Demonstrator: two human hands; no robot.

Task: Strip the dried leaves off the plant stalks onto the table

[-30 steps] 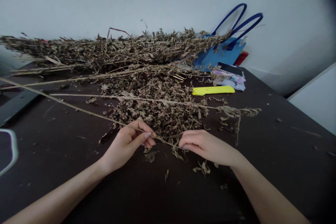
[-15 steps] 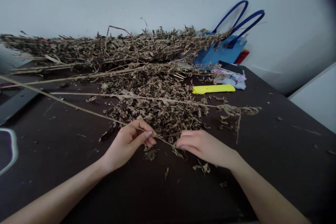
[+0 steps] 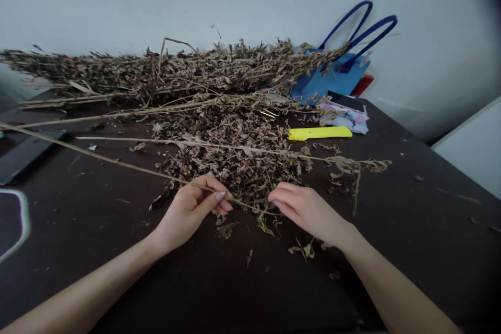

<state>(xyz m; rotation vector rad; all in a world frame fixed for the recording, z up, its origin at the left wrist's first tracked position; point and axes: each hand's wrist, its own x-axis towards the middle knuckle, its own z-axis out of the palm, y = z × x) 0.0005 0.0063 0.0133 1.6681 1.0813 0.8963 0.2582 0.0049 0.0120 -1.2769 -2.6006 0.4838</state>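
Observation:
My left hand (image 3: 186, 214) is closed in a pinch around a long dry plant stem (image 3: 129, 165). The stem slants from the far left edge down through my fingers to a thin leafy tip on the right. My right hand (image 3: 311, 211) hovers just above that tip, thumb and fingers pressed together; whatever they may hold is hidden. Behind both hands lies a heap of crumpled dried leaves (image 3: 219, 162). Across the heap rests another bare stem (image 3: 254, 150). A few loose leaves (image 3: 305, 249) lie on the dark table (image 3: 219, 292) near my right wrist.
A thick bundle of dried plants (image 3: 188, 70) spans the back by the wall. Gold-handled scissors (image 3: 269, 112) lie partly under leaves. To the right are a yellow cutter-like object (image 3: 320, 133), a cloth (image 3: 354, 121) and a blue bag (image 3: 313, 83). A dark flat object (image 3: 23, 159) sits left.
My right hand has lifted slightly up and to the right, off the stem's tip, which now shows more. My left hand keeps its hold; the stem's far left end sits a little lower.

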